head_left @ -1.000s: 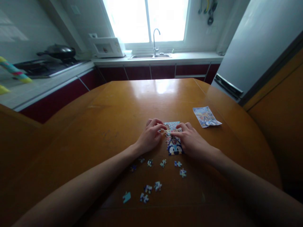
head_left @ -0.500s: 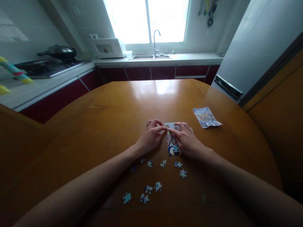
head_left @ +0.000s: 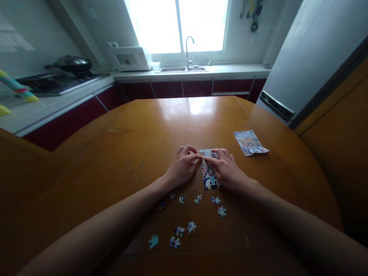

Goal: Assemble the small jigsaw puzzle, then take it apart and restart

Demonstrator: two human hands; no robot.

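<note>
A partly joined jigsaw puzzle (head_left: 211, 182) lies flat on the wooden table, with a blue-and-white cartoon face at its near end. My left hand (head_left: 184, 165) is closed, its fingertips meeting at the puzzle's left edge; anything between them is too small to make out. From the right, my right hand (head_left: 227, 168) grips the puzzle, thumb and fingers on its surface and right side, hiding part of it. Several loose pieces are scattered nearer to me, among them a light-blue piece (head_left: 153, 241), a pale piece (head_left: 191, 227) and a star-shaped piece (head_left: 222, 211).
A creased picture sheet (head_left: 250, 142) lies on the table (head_left: 161, 126) right of the puzzle. Beyond the table's far edge run a counter with a sink (head_left: 172, 69), a microwave (head_left: 130, 58) and a stove with a black pan (head_left: 73, 64). A fridge (head_left: 310, 50) stands at right.
Both hands stay nearly where they were on the puzzle, with hardly any finger motion. The whole view has shifted very slightly; the loose pieces have not moved on the table.
</note>
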